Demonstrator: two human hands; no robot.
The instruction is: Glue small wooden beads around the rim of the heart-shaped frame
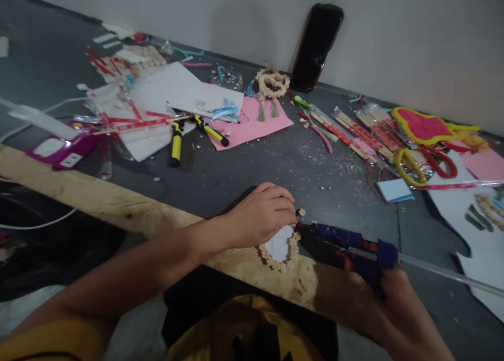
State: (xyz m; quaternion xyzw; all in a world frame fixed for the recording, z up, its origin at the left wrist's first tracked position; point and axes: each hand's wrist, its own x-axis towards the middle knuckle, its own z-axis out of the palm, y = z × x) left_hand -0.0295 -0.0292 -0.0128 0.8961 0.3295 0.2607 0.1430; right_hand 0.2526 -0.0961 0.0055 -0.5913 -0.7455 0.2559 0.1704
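My left hand is curled, its fingertips pinching a small pale bead just above a white paper shape edged with a row of beads. That shape lies on a wooden plank. My right hand grips a dark blue glue gun, its nozzle pointing left at the bead and the paper shape. A clear glue stick sticks out of the gun's back.
The dark floor holds craft clutter: yellow-handled tools, pink paper, a beaded heart with tassels, packs of sticks, yellow and red scissors, a purple box. A black phone leans on the wall.
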